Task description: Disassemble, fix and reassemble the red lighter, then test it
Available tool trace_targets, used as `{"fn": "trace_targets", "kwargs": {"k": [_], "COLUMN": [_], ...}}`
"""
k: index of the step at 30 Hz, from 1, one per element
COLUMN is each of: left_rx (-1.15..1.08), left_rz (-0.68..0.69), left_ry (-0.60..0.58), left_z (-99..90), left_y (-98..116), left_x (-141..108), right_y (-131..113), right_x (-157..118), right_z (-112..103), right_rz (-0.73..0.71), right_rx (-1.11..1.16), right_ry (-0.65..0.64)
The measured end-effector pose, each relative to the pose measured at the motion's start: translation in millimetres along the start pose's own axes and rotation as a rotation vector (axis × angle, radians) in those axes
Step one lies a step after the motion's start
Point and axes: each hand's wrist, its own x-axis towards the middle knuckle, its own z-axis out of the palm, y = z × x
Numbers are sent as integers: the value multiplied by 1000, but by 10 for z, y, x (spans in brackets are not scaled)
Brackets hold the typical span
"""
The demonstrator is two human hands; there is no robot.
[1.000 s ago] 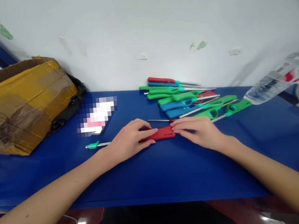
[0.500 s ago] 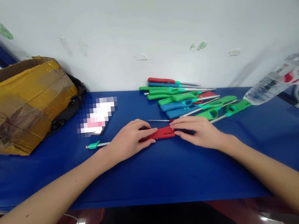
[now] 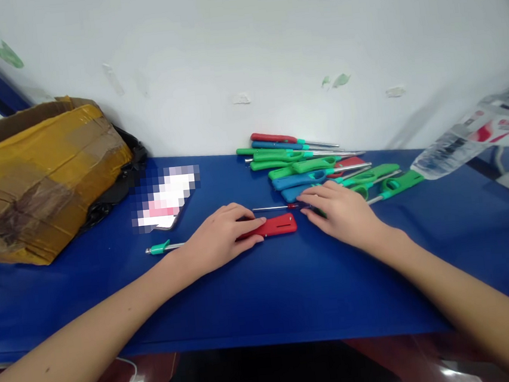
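A red long-necked lighter (image 3: 280, 224) lies flat on the blue table, its slotted handle end pointing right. My left hand (image 3: 225, 236) is closed over the middle of it, fingers and thumb on either side. Its metal tube passes under my left wrist and shows again at the left, where a teal collar (image 3: 160, 248) sits near the tip. Just above the handle lies a thin screwdriver (image 3: 274, 207) with a red collar. My right hand (image 3: 341, 209) is curled round the screwdriver's handle end, which the fingers mostly hide.
Behind my right hand spreads a pile of green, blue and red lighters (image 3: 315, 165). A phone (image 3: 168, 202) lies left of centre. A taped cardboard box (image 3: 50, 180) stands at the far left, and a tilted clear bottle (image 3: 460, 138) is at the right.
My right hand has left the end of the red lighter and shifted slightly right and up, onto the screwdriver's handle. The left hand and the lighter stay in place.
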Motion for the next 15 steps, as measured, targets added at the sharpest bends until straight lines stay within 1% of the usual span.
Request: {"fn": "trace_targets", "kwargs": {"k": [4,9,11,13,15], "left_rx": [-11,-40,-51,-64,-75], "left_rz": [-21,-65,-77,-87,-87], "left_ry": [-19,-29,-28,-24,-12], "left_z": [-21,-28,-21,-13,-7], "left_y": [8,16,13,9,4], "left_x": [3,1,-2,-3,-2], "right_y": [-25,-25,-34,-44,-45], "right_x": [10,11,11,24,69], "right_z": [-12,-20,-31,-56,-99], "right_rz": [-7,-13,13,87,204], "right_rx": [-45,23,59,123,257], "right_ry": [-44,-116,-124,-83,18]}}
